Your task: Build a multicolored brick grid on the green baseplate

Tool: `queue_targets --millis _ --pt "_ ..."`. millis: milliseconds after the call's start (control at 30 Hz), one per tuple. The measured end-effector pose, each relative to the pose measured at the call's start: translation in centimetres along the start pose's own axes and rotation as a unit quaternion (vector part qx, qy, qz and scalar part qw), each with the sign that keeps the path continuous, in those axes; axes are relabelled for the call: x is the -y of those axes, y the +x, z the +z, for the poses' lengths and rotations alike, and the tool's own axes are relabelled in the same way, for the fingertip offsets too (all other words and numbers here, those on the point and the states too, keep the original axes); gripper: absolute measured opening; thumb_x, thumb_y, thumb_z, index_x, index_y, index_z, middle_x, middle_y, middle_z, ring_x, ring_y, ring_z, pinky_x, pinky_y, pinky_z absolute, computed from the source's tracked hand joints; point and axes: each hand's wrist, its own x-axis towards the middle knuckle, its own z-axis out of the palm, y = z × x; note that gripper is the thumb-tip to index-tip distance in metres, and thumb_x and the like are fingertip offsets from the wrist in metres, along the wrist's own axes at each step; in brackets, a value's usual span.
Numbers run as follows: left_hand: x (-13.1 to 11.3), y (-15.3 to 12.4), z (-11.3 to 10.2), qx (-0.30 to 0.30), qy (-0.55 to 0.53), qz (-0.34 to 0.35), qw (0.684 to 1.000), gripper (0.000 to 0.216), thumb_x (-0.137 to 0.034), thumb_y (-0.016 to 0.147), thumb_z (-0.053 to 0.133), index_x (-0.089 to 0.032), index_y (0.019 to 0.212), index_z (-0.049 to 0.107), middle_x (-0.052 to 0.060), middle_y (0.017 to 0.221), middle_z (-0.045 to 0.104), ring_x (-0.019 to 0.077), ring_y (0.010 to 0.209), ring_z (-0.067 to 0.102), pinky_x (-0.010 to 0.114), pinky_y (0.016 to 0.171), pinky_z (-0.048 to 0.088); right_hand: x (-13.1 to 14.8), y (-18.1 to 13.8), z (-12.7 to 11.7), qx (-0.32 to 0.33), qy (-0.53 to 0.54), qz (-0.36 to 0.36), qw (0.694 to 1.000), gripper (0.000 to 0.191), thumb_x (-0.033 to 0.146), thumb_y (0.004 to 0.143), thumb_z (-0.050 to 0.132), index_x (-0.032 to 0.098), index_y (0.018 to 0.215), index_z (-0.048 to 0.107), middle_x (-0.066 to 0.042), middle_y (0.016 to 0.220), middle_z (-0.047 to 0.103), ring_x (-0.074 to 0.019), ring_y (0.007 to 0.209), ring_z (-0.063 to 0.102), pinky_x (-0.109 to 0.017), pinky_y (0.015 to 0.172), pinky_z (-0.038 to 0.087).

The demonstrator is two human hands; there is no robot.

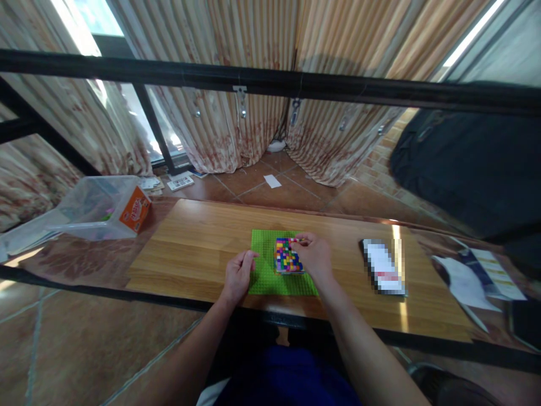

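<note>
A green studded baseplate lies on the wooden board, partly covered by my hands. On it stands a low block of many small coloured toy bricks, in yellow, blue, pink, white and other colours. My right hand reaches over the block's upper right side, its thumb and fingers pinched together at the top bricks. Whatever sits between those fingertips is too small to make out. At the baseplate's left edge, my left hand is closed, thumb against curled fingers, apart from the block. Its fingertips hide anything they hold.
The wooden board rests on a low table. To the right lies a phone with a blurred screen, and beyond it papers. A clear plastic bin with an orange label stands at left. A dark bar crosses ahead.
</note>
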Motion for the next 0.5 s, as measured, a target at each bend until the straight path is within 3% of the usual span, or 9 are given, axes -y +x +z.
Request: queue_targets --millis 267,400,500 --pt "-0.5 0.9 -0.3 -0.001 -0.203 -0.12 0.972 0.054 -0.061 0.084 0.046 -0.012 0.086 0.066 -0.002 0.058 0.049 0.0065 0.046 0.037 0.019 0.042 0.024 -1.0 -0.6 0.5 -0.029 0.095 -0.035 0.994 0.027 0.032 0.075 0.06 0.015 0.094 0.07 -0.006 0.076 0.073 -0.019 0.068 0.067 -0.028 0.062 0.048" --pt "-0.7 1.6 -1.1 -0.01 -0.336 -0.204 0.919 0.039 -0.047 0.087 0.049 -0.011 0.084 0.064 0.0 0.064 0.054 0.0072 0.053 0.048 0.017 0.048 0.036 -1.1 -1.7 0.3 -0.063 0.137 -0.055 0.987 0.029 0.034 0.079 0.056 0.015 0.095 0.069 -0.009 0.084 0.074 -0.0205 0.074 0.068 -0.031 0.068 0.05" --pt "-0.9 1.7 -1.7 -0.003 -0.403 -0.232 0.886 0.024 -0.03 0.087 0.05 -0.01 0.085 0.064 0.004 0.07 0.059 0.0095 0.063 0.057 0.02 0.059 0.046 -0.4 -2.8 -0.2 -0.09 0.154 -0.078 0.981 0.029 0.035 0.08 0.055 0.014 0.096 0.068 -0.01 0.088 0.073 -0.0205 0.079 0.068 -0.032 0.073 0.051"
